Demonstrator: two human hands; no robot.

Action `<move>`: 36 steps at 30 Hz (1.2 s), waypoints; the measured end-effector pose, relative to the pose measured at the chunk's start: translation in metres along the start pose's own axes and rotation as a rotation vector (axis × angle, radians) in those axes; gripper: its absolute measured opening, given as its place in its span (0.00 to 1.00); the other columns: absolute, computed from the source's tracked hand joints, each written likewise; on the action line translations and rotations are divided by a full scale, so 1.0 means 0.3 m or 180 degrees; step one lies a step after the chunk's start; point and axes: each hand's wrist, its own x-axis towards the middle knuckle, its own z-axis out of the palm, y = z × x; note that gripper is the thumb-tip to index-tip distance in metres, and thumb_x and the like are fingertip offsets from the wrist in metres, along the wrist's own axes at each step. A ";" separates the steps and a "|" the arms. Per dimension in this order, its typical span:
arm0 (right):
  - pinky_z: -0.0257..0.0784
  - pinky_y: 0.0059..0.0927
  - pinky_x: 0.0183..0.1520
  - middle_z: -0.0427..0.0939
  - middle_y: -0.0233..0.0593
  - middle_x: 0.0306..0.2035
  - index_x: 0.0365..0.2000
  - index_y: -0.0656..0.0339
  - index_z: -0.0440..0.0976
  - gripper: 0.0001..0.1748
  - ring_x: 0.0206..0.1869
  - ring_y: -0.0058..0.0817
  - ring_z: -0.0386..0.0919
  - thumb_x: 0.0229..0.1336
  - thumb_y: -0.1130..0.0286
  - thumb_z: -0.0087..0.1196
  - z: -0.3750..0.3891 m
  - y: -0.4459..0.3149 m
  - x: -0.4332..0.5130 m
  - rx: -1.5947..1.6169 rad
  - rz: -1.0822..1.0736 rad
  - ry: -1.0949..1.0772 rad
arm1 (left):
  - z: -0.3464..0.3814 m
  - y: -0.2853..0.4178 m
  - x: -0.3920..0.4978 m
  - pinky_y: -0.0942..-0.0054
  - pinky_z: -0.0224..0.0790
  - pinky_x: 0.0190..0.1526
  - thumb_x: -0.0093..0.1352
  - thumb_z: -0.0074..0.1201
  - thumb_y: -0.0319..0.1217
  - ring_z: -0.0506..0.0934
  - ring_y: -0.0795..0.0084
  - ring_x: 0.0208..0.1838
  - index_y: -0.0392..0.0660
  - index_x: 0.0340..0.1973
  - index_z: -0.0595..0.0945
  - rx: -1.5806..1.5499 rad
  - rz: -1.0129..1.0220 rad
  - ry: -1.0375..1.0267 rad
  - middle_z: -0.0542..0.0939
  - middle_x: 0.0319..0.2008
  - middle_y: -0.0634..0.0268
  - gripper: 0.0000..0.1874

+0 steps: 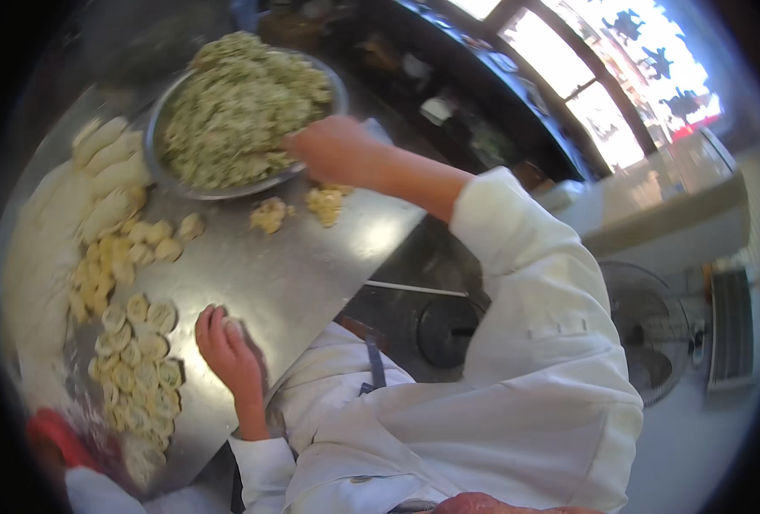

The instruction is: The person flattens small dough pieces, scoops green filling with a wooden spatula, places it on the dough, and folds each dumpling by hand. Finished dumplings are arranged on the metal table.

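A steel bowl heaped with pale green chopped filling stands at the table's far end. Against the near side of that heap are the bent fingers of my right hand; whether they grip any filling is hidden. My left hand is low over the steel table, fingers curled. A small pale piece of dough shows between its thumb and fingers. Left of this hand lie several round filled dough pieces, crowded together, some with greenish filling showing.
Cut dough lumps, oblong dough pieces and a floury dough mass cover the left side. Two yellowish clumps sit below the bowl. Another person's white sleeve and a red cloth-like thing are lower left. A fan stands right.
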 end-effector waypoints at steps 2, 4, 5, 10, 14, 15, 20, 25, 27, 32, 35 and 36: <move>0.80 0.50 0.42 0.87 0.45 0.35 0.50 0.54 0.79 0.13 0.42 0.48 0.87 0.67 0.68 0.55 -0.020 0.022 0.039 -0.0086 0.0311 0.0205 | 0.008 -0.003 0.002 0.48 0.60 0.71 0.78 0.46 0.30 0.71 0.42 0.68 0.33 0.61 0.78 -0.0052 -0.0140 0.0160 0.76 0.64 0.46 0.20; 0.78 0.50 0.44 0.86 0.46 0.35 0.50 0.55 0.78 0.12 0.42 0.49 0.86 0.70 0.68 0.54 -0.016 0.053 0.104 0.0275 0.0360 0.0294 | 0.020 -0.007 0.021 0.47 0.60 0.71 0.77 0.47 0.31 0.70 0.42 0.69 0.34 0.61 0.78 0.0106 -0.0239 0.0307 0.75 0.65 0.46 0.20; 0.78 0.50 0.44 0.86 0.46 0.36 0.50 0.55 0.78 0.12 0.42 0.49 0.86 0.69 0.68 0.54 -0.032 0.103 0.139 0.0151 0.0509 0.0317 | 0.068 -0.016 0.080 0.47 0.60 0.71 0.77 0.48 0.31 0.70 0.42 0.69 0.34 0.61 0.77 0.0079 -0.0182 0.0336 0.75 0.65 0.46 0.20; 0.78 0.52 0.46 0.86 0.48 0.38 0.50 0.55 0.78 0.12 0.44 0.50 0.85 0.69 0.68 0.53 -0.008 0.186 0.302 0.0179 0.0663 0.0938 | 0.059 -0.007 0.088 0.47 0.61 0.70 0.76 0.50 0.30 0.71 0.42 0.67 0.35 0.60 0.78 0.0022 -0.0159 0.0317 0.76 0.63 0.47 0.19; 0.79 0.54 0.50 0.86 0.52 0.42 0.47 0.55 0.81 0.14 0.48 0.55 0.84 0.67 0.64 0.53 -0.034 0.274 0.444 0.0103 0.0928 0.1033 | 0.048 0.000 0.069 0.47 0.62 0.69 0.76 0.51 0.31 0.72 0.43 0.66 0.36 0.59 0.79 -0.0097 -0.0154 0.0283 0.77 0.62 0.48 0.19; 0.79 0.55 0.51 0.86 0.54 0.43 0.47 0.55 0.82 0.14 0.49 0.57 0.84 0.67 0.63 0.53 -0.036 0.283 0.485 0.0125 0.1042 0.1011 | 0.048 0.000 0.069 0.47 0.62 0.68 0.76 0.52 0.31 0.72 0.43 0.66 0.36 0.59 0.79 -0.0077 -0.0138 0.0320 0.77 0.61 0.48 0.18; 0.79 0.55 0.51 0.85 0.53 0.41 0.42 0.57 0.83 0.13 0.48 0.55 0.85 0.63 0.66 0.53 0.018 0.232 0.572 0.0057 0.0609 0.0778 | 0.046 0.009 0.079 0.48 0.63 0.67 0.76 0.53 0.31 0.74 0.43 0.64 0.36 0.58 0.80 -0.0059 -0.0079 0.0407 0.78 0.60 0.50 0.18; 0.79 0.55 0.46 0.84 0.52 0.34 0.46 0.58 0.79 0.15 0.43 0.55 0.85 0.58 0.73 0.55 0.028 0.138 0.460 -0.0217 0.0167 0.0635 | 0.037 0.019 0.089 0.48 0.64 0.66 0.75 0.54 0.31 0.74 0.44 0.64 0.37 0.58 0.80 -0.0042 -0.0150 0.0280 0.79 0.59 0.51 0.18; 0.79 0.54 0.45 0.84 0.52 0.34 0.47 0.60 0.78 0.15 0.42 0.54 0.85 0.57 0.73 0.57 0.020 0.086 0.427 -0.0402 0.0054 0.0591 | 0.036 0.017 0.093 0.48 0.64 0.66 0.75 0.54 0.31 0.74 0.45 0.64 0.38 0.58 0.80 -0.0049 -0.0135 0.0265 0.79 0.59 0.52 0.17; 0.80 0.53 0.43 0.85 0.51 0.34 0.44 0.61 0.76 0.11 0.41 0.52 0.86 0.61 0.71 0.59 0.041 0.007 0.373 -0.0428 -0.0252 0.0423 | 0.042 0.004 0.083 0.48 0.63 0.66 0.74 0.56 0.29 0.74 0.46 0.64 0.38 0.56 0.81 -0.0002 -0.0128 0.0385 0.80 0.59 0.52 0.17; 0.81 0.51 0.40 0.85 0.49 0.34 0.44 0.60 0.77 0.10 0.40 0.50 0.87 0.63 0.71 0.57 0.070 -0.018 0.372 -0.0477 -0.0393 0.0357 | 0.043 -0.005 0.078 0.49 0.63 0.66 0.73 0.56 0.28 0.75 0.46 0.64 0.38 0.56 0.82 -0.0028 -0.0144 0.0298 0.80 0.58 0.52 0.16; 0.81 0.50 0.38 0.85 0.48 0.34 0.44 0.60 0.77 0.10 0.39 0.49 0.87 0.63 0.71 0.56 0.072 -0.019 0.375 -0.0489 -0.0396 0.0363 | 0.041 -0.010 0.083 0.50 0.64 0.66 0.73 0.56 0.28 0.75 0.46 0.64 0.38 0.56 0.82 -0.0073 -0.0114 0.0234 0.81 0.58 0.52 0.16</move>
